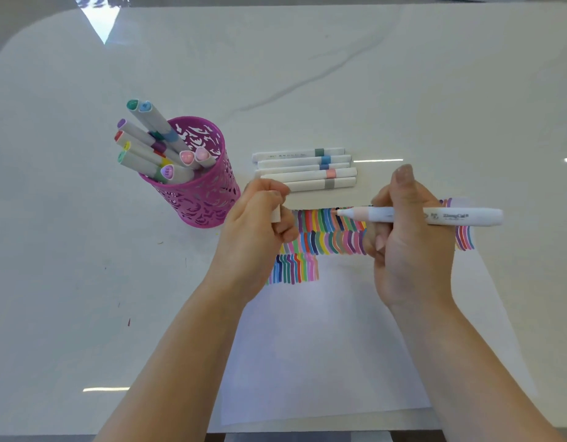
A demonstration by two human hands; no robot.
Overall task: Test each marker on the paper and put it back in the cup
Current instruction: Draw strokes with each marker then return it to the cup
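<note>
My right hand [409, 247] grips an uncapped white marker [448, 215] lying level above the paper, its pale pink tip pointing left. My left hand [260, 231] holds the marker's white cap [276, 214] in curled fingers, a short way left of the tip. The white paper [323, 346] lies under both hands, with three rows of coloured strokes [327, 231] across its upper part. A magenta perforated cup [196, 186] stands to the left and holds several capped markers [148, 145]. Several more capped markers [304, 169] lie side by side on the table behind the paper.
The white marbled table [307, 74] stretches far behind the cup and markers. Small ink flecks mark the table left of the paper. The table's near edge runs along the bottom of the view.
</note>
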